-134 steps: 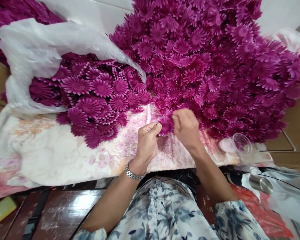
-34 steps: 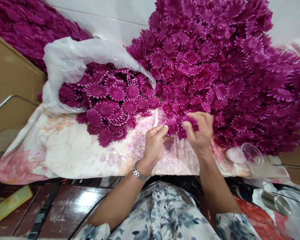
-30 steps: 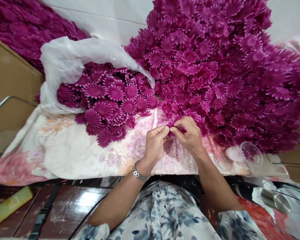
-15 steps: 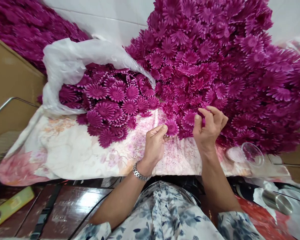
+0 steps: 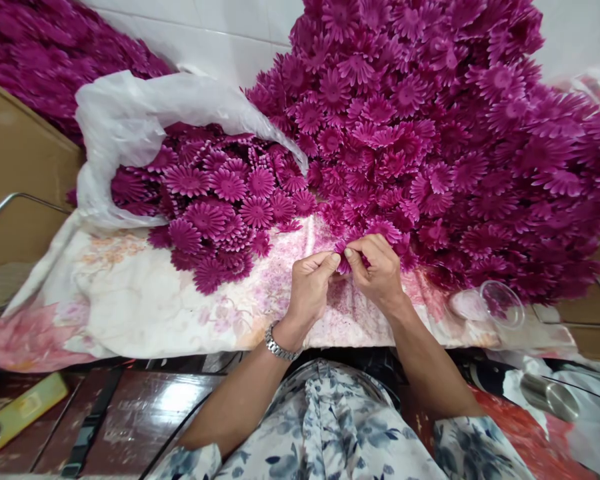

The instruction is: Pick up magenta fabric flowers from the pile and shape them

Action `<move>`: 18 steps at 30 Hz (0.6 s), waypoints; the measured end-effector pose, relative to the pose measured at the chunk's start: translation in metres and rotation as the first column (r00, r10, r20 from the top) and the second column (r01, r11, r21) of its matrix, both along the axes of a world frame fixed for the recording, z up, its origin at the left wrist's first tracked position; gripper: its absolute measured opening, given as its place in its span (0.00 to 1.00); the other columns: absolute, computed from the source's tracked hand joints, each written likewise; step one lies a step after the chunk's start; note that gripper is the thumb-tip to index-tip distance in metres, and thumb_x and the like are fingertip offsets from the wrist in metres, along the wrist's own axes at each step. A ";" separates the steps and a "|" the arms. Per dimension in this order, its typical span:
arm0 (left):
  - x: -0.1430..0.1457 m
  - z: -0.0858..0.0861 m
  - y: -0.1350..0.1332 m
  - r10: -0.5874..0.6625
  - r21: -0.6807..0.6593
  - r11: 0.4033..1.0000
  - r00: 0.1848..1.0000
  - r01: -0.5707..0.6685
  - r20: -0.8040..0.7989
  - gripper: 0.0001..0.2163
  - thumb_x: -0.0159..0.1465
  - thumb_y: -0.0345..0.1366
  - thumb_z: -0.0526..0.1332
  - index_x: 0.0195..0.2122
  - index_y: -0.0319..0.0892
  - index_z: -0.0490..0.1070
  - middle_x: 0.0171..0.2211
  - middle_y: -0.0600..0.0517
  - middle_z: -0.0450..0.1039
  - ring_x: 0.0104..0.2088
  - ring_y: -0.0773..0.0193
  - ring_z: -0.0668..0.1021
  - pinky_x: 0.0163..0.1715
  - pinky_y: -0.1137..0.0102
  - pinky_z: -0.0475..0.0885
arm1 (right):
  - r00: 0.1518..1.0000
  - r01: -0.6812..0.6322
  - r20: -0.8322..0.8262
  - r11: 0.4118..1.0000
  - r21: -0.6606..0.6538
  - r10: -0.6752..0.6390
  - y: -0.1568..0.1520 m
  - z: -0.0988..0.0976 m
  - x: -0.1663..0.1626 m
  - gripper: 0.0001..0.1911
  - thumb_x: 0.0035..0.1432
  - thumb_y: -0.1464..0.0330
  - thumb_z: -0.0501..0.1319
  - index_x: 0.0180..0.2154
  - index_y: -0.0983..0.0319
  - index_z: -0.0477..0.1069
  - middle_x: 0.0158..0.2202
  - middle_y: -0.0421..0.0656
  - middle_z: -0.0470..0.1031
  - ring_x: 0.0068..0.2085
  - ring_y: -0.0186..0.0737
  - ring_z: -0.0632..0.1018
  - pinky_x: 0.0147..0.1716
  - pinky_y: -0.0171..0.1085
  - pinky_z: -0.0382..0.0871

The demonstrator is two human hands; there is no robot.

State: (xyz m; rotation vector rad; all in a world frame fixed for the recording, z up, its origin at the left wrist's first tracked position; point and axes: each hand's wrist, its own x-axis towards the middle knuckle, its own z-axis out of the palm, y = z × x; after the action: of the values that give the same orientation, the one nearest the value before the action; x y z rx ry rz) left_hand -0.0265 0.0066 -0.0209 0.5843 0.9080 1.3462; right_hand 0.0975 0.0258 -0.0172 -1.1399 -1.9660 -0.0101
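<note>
Between my two hands is a small magenta artificial flower [image 5: 344,262], partly covered by my fingers. My left hand [image 5: 314,283], with a metal watch at its wrist, pinches the flower's left edge between thumb and forefinger. From the other side my right hand [image 5: 377,270] is closed in a pinch at the flower's right edge, its thumb close to the left one. Whether another petal layer is between the fingers cannot be made out. Just beyond both hands rises a large heap of magenta flowers [image 5: 405,147].
A white plastic bag [image 5: 115,107] lies on its side at left, with stacked flowers [image 5: 230,187] spilling from it. Both rest on a floral cloth [image 5: 145,300]. A clear plastic cup [image 5: 503,303] lies at right. A metal cup [image 5: 550,397] and a yellow object [image 5: 23,417] lie lower down.
My right hand has come down and left from the flower heap to the flower in my left hand, closing its fingers there. My left hand has stayed nearly in place.
</note>
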 end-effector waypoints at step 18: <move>-0.002 -0.007 0.000 0.136 0.100 0.988 0.971 -0.118 -0.196 0.11 0.53 0.37 0.67 0.22 0.40 0.66 0.20 0.59 0.61 0.22 0.74 0.62 0.22 0.77 0.59 | 0.979 -0.092 -0.192 0.992 -0.088 0.074 -0.004 0.006 0.002 0.08 0.57 0.62 0.60 0.35 0.61 0.70 0.30 0.42 0.73 0.33 0.37 0.73 0.34 0.38 0.68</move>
State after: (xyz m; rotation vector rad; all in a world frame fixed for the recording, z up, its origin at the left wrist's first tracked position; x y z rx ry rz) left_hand -0.0280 0.0064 -0.0282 0.7521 1.0704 1.4662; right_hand 0.0992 0.0215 -0.0117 -1.0774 -1.8594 0.2314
